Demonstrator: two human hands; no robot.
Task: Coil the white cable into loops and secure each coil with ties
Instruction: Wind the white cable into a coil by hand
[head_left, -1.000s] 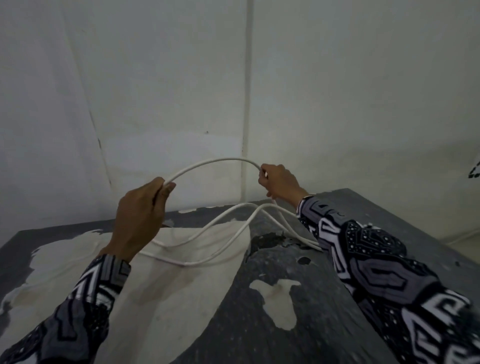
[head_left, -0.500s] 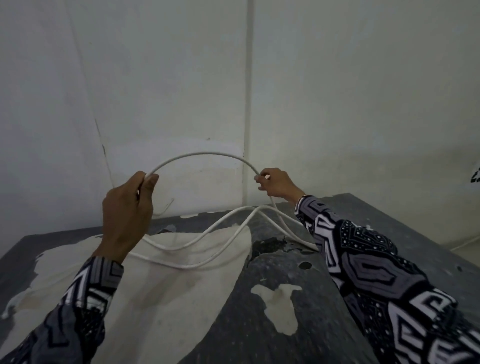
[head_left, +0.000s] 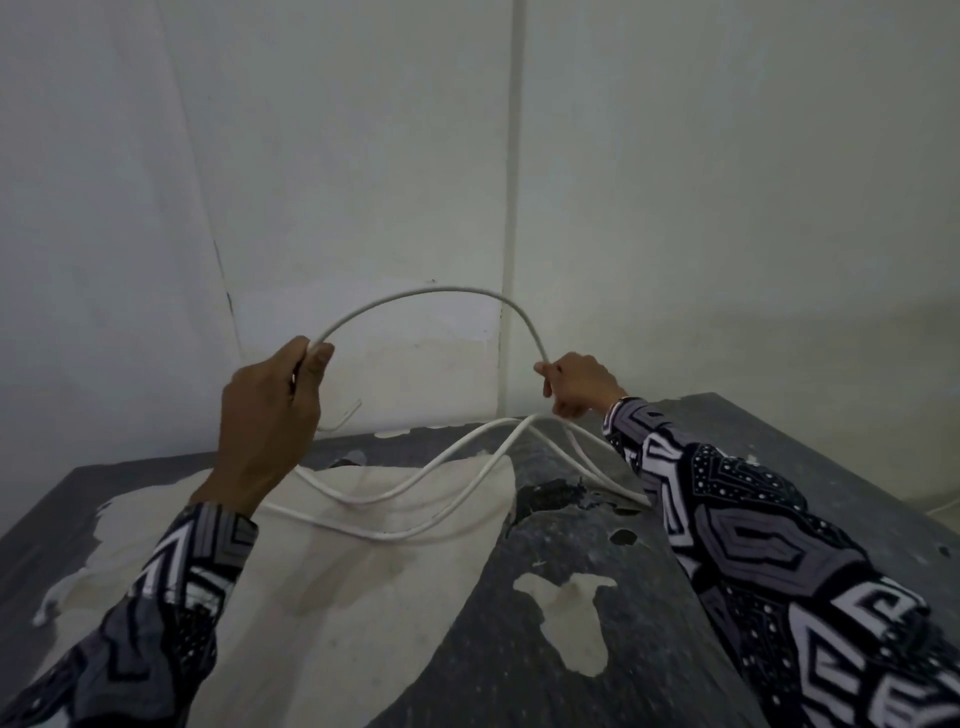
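Note:
A white cable (head_left: 441, 292) arches in the air between my two hands, above the far part of the table. My left hand (head_left: 270, 415) grips it at the left end of the arch, fingers curled round it, and a short free end pokes out below the hand. My right hand (head_left: 576, 384) pinches the cable at the right end of the arch. Further lengths of the cable lie in loose curves on the table under the arch and run off to the right behind my right sleeve. No ties are in view.
The table (head_left: 597, 561) is dark grey with large worn pale patches and stands in a corner against white walls. Its right edge drops off near the right of the frame. Another thin white line shows on the floor at the far right.
Both hands have risen and moved apart, and the arch of cable between them has grown taller and wider. The view has tilted up slightly.

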